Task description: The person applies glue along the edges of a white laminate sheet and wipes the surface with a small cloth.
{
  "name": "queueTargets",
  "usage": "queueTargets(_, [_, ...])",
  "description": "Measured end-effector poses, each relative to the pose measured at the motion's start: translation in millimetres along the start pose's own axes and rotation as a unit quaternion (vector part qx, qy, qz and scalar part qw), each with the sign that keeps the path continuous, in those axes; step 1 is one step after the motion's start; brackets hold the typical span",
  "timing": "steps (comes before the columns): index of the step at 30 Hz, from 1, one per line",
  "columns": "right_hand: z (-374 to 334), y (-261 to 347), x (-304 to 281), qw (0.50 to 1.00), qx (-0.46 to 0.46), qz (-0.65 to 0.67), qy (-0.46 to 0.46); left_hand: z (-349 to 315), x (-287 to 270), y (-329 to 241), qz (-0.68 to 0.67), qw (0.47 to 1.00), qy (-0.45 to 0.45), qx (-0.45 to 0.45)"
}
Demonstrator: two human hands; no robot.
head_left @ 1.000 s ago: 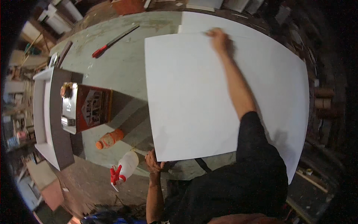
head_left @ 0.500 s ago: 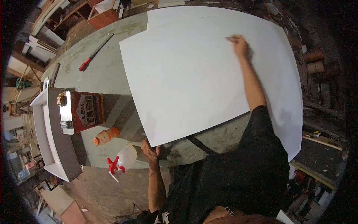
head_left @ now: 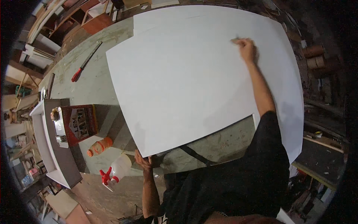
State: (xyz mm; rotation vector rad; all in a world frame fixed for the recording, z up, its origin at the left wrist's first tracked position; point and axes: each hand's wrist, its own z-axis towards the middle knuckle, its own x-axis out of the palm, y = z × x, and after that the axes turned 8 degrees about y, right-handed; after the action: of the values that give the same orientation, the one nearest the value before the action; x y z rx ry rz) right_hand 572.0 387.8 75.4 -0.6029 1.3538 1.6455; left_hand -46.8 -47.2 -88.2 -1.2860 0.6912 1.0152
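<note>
A large white sheet [head_left: 175,86] lies over a grey-green worktable, on top of another white sheet [head_left: 289,123] whose edges show at the far side and right. At its near left corner my left hand [head_left: 143,161] is closed on the edge, with some fingers hidden beneath. Over the far right part of the sheet hangs my right hand [head_left: 247,50], its fingers pinched together. Something small and thin may stick out at the fingertips; motion blur hides what it is. The sheet's near edge casts a dark shadow on the table.
Left of the sheet stand a metal can [head_left: 76,125], an orange-banded bottle [head_left: 100,146] and a spray bottle [head_left: 121,168] with a red trigger. A red-handled tool [head_left: 85,63] lies farther back. A grey open box frame [head_left: 61,145] borders the table's left side.
The upper sheet's left corners and my left hand have shifted left and slightly nearer in view. My right hand has moved a little to the right; the table items also shift with the view.
</note>
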Motion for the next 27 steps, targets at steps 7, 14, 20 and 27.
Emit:
queueTargets(7, [-12.9, 89.2, 48.8, 0.969, -0.114, -0.16, 0.151, -13.5, -11.3, 12.2, 0.025, 0.999, 0.009, 0.026])
queueTargets(14, [95.0, -95.2, -1.4, 0.994, 0.086, -0.058, 0.017, -64.6, 1.0, 75.0, 0.023, 0.997, -0.054, 0.044])
queueTargets(20, [95.9, -8.3, 50.9, 0.985, -0.044, -0.073, 0.151, -27.9, -36.7, 7.6, -0.029, 0.989, 0.066, -0.127])
queueTargets(27, [108.1, 0.2, 71.9, 0.991, -0.065, -0.04, 0.111, -41.6, -6.0, 32.1, -0.022, 0.995, 0.014, -0.099])
